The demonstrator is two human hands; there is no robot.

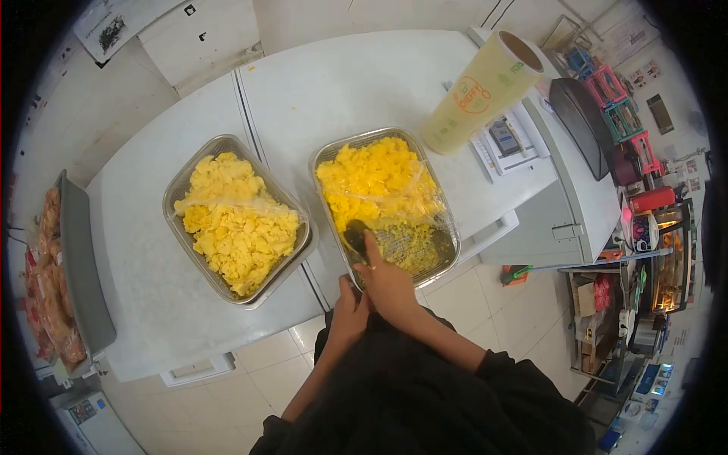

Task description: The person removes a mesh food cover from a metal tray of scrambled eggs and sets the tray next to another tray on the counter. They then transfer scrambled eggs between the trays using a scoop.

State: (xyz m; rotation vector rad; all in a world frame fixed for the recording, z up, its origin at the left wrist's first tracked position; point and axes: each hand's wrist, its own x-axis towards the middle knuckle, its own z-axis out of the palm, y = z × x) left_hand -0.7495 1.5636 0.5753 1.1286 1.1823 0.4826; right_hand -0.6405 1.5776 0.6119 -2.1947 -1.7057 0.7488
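Note:
In the head view, a metal mesh tray (453,227) holds yellow scrambled egg (371,178), heaped at its far end under some clear film. Small crumbs cover the bottom of its near part. My right hand (388,287) is closed on a dark spoon (355,235), whose bowl rests in the egg by the tray's left side. My left hand (350,309) grips the near left corner of this tray, its fingers partly hidden. To the left stands a second metal tray (173,199), filled with paler scrambled egg (243,227) and crossed by a strip of clear film.
A large roll of cling film (478,95) stands at the table's back right, beside a white tray with a dark device (504,138). A grey crate (83,280) with bagged food is at far left. Shelving (599,326) stands right, beyond the tiled floor.

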